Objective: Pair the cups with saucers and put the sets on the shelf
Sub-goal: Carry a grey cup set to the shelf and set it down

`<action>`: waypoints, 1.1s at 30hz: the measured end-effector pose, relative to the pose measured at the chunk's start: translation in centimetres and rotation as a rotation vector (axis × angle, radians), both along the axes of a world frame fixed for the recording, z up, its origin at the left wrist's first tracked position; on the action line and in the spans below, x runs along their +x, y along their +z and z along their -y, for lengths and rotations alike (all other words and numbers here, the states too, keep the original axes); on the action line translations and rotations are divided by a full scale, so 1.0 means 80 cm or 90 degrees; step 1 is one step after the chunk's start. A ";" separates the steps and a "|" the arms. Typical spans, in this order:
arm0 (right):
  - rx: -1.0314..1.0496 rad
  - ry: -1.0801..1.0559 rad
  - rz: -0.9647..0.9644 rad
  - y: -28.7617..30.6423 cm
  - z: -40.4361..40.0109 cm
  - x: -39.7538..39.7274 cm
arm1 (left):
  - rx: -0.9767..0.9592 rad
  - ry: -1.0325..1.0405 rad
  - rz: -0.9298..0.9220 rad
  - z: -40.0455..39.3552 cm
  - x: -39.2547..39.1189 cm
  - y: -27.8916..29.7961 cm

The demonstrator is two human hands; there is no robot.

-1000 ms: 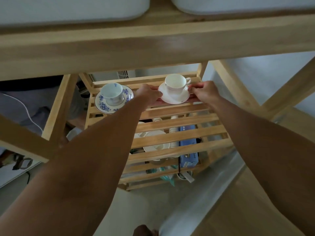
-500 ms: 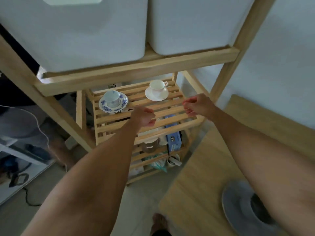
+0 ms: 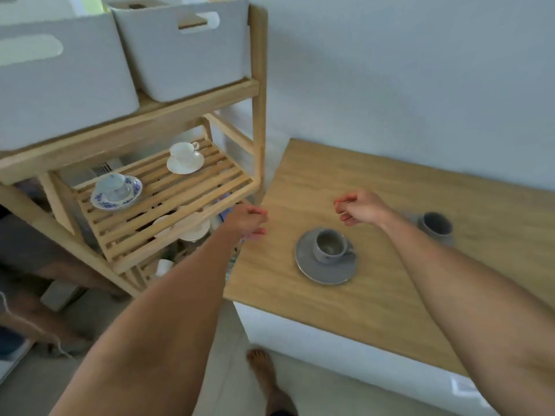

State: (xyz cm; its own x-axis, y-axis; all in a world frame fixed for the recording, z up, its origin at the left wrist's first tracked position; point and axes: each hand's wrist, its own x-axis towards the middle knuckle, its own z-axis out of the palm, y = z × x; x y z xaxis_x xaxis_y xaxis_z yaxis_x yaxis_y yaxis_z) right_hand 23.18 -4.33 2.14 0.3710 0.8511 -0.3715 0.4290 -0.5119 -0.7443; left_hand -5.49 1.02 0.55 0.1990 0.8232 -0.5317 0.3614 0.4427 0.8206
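On the slatted wooden shelf (image 3: 192, 187) stand two sets: a white cup on a white saucer (image 3: 185, 159) at the back right, and a blue-flowered cup on its matching saucer (image 3: 116, 192) at the left. A grey cup sits on a grey saucer (image 3: 326, 258) on the wooden tabletop (image 3: 375, 289). A second grey cup (image 3: 435, 226) stands farther right, partly behind my right forearm. My left hand (image 3: 247, 220) hovers at the table's left edge, fingers loosely curled, holding nothing. My right hand (image 3: 359, 207) hangs above the table behind the grey set, also loosely curled and holding nothing.
Two grey storage bins (image 3: 183, 46) fill the upper shelf. Lower shelves hold white dishes (image 3: 192, 228) and other items. A white wall rises behind the table. My bare foot (image 3: 262, 370) is on the floor beside the table's white side.
Both hands let go of the white set on the shelf and drew back toward the table. My view swung right, bringing the tabletop and grey cups into sight.
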 end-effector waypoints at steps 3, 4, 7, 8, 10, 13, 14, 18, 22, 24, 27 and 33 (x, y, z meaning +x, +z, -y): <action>-0.028 -0.059 -0.008 -0.022 0.055 0.025 | -0.020 -0.048 0.003 0.023 0.036 -0.008; -0.039 -0.073 -0.009 -0.031 0.070 0.029 | -0.026 -0.074 -0.008 0.031 0.045 -0.010; -0.059 -0.121 -0.048 -0.056 0.107 0.031 | -0.019 -0.146 -0.038 0.050 0.068 -0.018; -0.064 -0.138 -0.083 -0.064 0.115 0.029 | -0.004 -0.165 -0.066 0.053 0.074 -0.022; -0.064 -0.156 -0.169 -0.072 0.128 0.023 | 0.014 -0.189 -0.104 0.058 0.085 -0.028; -0.053 -0.164 -0.226 -0.073 0.135 0.017 | -0.005 -0.188 -0.109 0.061 0.093 -0.031; -0.049 -0.161 -0.225 -0.072 0.134 0.017 | -0.017 -0.183 -0.101 0.062 0.093 -0.032; -0.044 -0.139 -0.205 -0.071 0.125 0.012 | -0.044 -0.144 -0.082 0.060 0.082 -0.038; -0.023 -0.110 -0.201 -0.068 0.102 0.001 | -0.055 -0.085 -0.042 0.054 0.063 -0.038; -0.020 -0.090 -0.195 -0.067 0.084 -0.009 | -0.057 -0.067 -0.020 0.047 0.047 -0.031; -0.014 -0.058 -0.180 -0.066 0.047 -0.030 | -0.047 -0.031 -0.001 0.033 0.018 -0.025; -0.003 0.034 -0.148 -0.063 -0.039 -0.097 | -0.058 0.097 0.068 0.002 -0.056 -0.012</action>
